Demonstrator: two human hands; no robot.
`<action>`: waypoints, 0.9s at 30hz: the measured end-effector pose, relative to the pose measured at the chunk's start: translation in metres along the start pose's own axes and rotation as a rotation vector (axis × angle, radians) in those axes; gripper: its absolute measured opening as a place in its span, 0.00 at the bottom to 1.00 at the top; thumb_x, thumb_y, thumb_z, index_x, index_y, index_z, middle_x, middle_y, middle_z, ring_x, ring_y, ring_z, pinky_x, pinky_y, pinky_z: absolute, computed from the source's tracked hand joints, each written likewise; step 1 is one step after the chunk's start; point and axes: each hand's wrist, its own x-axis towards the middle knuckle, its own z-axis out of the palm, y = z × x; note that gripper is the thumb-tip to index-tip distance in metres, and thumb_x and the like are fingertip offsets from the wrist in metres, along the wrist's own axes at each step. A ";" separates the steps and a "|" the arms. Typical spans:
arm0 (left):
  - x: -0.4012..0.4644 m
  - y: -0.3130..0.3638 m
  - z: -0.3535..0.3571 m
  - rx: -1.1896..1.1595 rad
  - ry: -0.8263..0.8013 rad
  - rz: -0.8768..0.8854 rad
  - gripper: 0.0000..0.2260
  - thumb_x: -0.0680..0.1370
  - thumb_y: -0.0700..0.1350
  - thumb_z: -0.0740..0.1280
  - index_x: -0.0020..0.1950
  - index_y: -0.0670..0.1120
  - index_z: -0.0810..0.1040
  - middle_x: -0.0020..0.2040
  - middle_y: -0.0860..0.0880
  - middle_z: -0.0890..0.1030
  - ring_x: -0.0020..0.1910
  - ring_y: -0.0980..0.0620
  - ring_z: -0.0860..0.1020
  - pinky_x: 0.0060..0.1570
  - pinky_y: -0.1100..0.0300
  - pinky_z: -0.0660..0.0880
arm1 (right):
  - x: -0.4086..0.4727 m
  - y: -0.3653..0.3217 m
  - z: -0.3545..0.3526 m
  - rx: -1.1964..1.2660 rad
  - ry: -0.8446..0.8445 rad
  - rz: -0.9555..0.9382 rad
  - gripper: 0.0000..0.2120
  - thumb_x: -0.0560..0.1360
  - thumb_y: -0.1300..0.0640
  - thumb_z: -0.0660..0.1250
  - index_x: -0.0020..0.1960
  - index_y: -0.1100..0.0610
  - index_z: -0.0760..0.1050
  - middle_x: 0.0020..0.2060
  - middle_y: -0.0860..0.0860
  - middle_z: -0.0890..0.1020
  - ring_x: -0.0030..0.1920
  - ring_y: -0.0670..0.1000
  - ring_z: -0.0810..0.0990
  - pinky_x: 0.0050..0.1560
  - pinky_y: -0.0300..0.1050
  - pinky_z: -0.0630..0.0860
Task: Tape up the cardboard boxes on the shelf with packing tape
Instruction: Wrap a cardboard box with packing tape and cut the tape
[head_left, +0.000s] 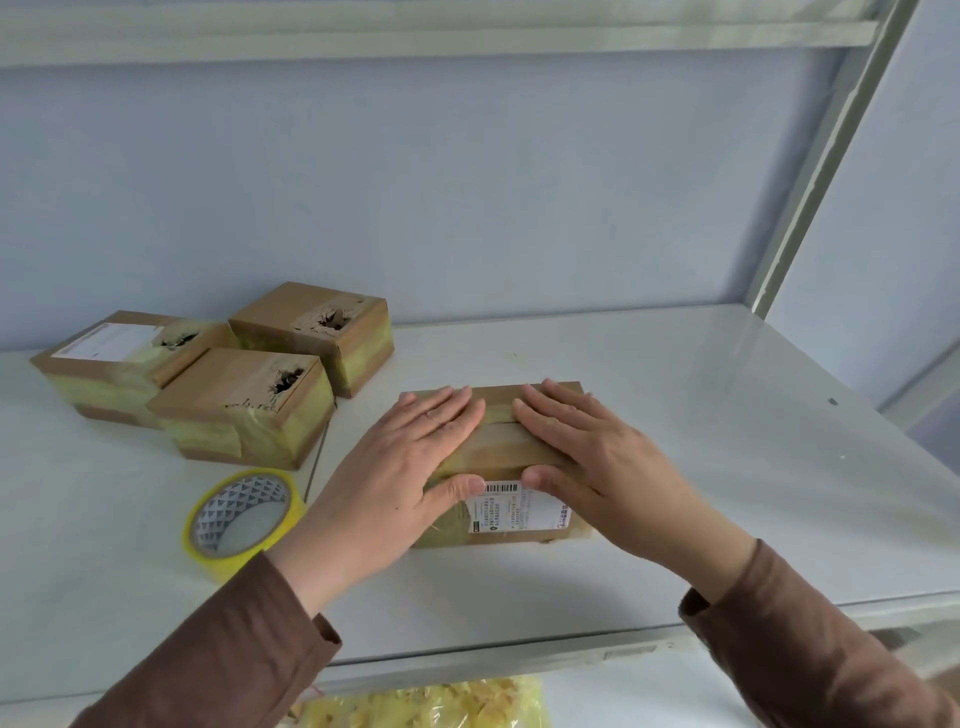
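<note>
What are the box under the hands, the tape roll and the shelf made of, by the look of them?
Box: brown cardboard, matte, with glossy yellowish tape bands and a white printed paper label.
Tape roll: clear yellowish plastic film, shiny, probably on a card core printed with grey triangles.
Shelf: smooth white board with a soft sheen, perhaps laminate or painted metal; the frame looks like painted metal.

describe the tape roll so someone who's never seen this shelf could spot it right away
On the white shelf, look near the front edge on the left side, in front of the three taped boxes and just left of the left hand. The tape roll lies there tilted. It is the only round thing: a yellowish ring with a grey triangle-patterned core, among square brown boxes.
</note>
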 end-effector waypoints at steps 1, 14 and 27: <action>0.000 0.001 0.001 -0.021 0.021 -0.006 0.32 0.82 0.66 0.53 0.83 0.55 0.55 0.83 0.57 0.53 0.81 0.63 0.47 0.81 0.59 0.43 | 0.000 -0.001 0.001 0.020 0.018 0.000 0.33 0.80 0.35 0.55 0.80 0.49 0.63 0.80 0.42 0.61 0.82 0.42 0.51 0.82 0.48 0.52; -0.017 -0.003 0.005 -1.376 0.022 -0.616 0.36 0.72 0.78 0.61 0.77 0.64 0.68 0.75 0.59 0.73 0.75 0.58 0.70 0.78 0.46 0.60 | -0.012 0.011 0.002 0.932 0.104 0.415 0.26 0.77 0.26 0.52 0.74 0.30 0.66 0.65 0.22 0.72 0.75 0.37 0.67 0.77 0.49 0.65; -0.012 0.006 0.022 -1.495 0.304 -0.658 0.33 0.71 0.44 0.70 0.75 0.61 0.69 0.71 0.52 0.77 0.66 0.55 0.77 0.69 0.51 0.72 | -0.013 0.012 0.034 1.305 0.247 0.510 0.31 0.75 0.55 0.68 0.76 0.40 0.67 0.74 0.37 0.70 0.76 0.41 0.67 0.71 0.45 0.71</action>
